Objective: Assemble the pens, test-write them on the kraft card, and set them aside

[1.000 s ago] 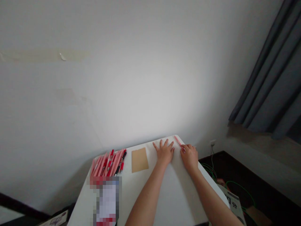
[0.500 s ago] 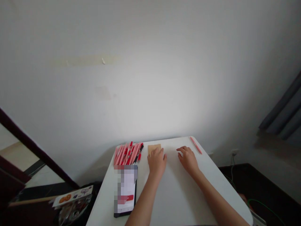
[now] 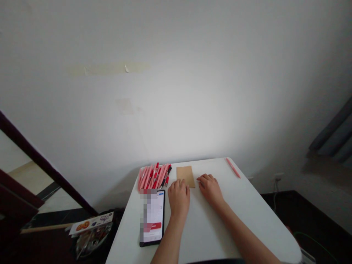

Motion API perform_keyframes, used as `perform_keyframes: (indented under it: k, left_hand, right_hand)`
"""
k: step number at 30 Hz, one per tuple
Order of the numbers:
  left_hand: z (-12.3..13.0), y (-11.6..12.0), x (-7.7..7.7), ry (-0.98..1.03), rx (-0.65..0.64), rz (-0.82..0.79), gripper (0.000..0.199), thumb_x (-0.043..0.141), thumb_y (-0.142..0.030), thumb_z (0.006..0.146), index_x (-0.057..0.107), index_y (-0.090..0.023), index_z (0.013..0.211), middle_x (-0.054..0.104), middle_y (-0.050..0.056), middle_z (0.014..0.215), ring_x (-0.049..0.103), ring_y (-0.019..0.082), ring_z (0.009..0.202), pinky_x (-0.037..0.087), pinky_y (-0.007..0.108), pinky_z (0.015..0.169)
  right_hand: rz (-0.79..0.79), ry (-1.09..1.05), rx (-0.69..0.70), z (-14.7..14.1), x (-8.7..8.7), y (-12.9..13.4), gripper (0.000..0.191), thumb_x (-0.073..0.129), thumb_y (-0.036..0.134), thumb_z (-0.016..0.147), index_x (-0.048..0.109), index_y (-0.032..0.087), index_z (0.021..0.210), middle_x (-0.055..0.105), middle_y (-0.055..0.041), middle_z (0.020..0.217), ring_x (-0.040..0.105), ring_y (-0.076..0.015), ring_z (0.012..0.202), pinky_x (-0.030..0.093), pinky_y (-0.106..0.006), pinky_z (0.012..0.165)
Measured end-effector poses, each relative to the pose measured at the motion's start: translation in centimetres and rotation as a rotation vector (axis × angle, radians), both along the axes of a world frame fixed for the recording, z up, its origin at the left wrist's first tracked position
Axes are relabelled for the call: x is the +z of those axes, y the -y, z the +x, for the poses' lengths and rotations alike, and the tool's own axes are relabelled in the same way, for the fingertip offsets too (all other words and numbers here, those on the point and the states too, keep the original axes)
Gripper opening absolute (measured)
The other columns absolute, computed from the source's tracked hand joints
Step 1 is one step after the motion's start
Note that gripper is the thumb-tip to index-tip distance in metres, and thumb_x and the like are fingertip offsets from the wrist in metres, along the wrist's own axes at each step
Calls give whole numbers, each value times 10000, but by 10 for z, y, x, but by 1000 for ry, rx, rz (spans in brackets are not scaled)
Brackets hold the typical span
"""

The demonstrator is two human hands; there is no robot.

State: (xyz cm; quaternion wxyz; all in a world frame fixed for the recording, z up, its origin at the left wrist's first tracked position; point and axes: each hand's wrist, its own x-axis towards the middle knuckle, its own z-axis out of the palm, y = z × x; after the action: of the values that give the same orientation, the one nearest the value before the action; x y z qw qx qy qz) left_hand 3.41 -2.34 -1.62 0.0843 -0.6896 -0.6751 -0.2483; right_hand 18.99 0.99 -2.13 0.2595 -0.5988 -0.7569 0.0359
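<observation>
A small brown piece of paper or card [image 3: 187,173] lies flat on the white table [image 3: 203,227]. My left hand [image 3: 179,196] rests palm down at its near left corner, fingers stretched out and holding nothing. Beside the paper's right edge is my right hand [image 3: 211,190], fingers loosely bent and nothing seen in them; whether the fingertips touch the edge I cannot tell. To the left, a bundle of pink, red and black pens [image 3: 152,178] lies at the table's back corner. A single pink pen [image 3: 233,168] lies apart near the back right corner.
A phone [image 3: 154,216] with a lit screen lies left of my left forearm. The grey-white wall [image 3: 192,91] stands behind the table. Below left, on the floor, is a dark bin or bag of clutter [image 3: 93,238]; a curtain [image 3: 332,132] hangs at right.
My left hand has drawn back towards me, uncovering most of the brown paper. My right hand has come closer to the paper's right side. The view has shifted slightly.
</observation>
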Motion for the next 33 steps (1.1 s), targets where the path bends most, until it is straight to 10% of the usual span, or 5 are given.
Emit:
perform_keyframes:
  k: [16, 33]
  left_hand:
    - [-5, 0, 3, -42, 41, 13, 249, 405, -257, 903, 627, -221, 1011, 635, 54, 1040, 558, 203, 994, 429, 341, 867]
    - [-50, -15, 46, -214, 362, -121, 327, 384, -204, 902, 703, -186, 968, 689, 109, 972, 621, 241, 940, 496, 331, 758]
  right_hand:
    - [13, -10, 40, 3, -2, 2, 247, 469, 202, 897, 694, 245, 991, 661, -47, 1045, 536, -187, 994, 392, -280, 871]
    - [23, -46, 50, 4, -3, 3, 231, 476, 212, 895, 692, 237, 971, 655, -46, 1041, 537, -188, 994, 387, -284, 862]
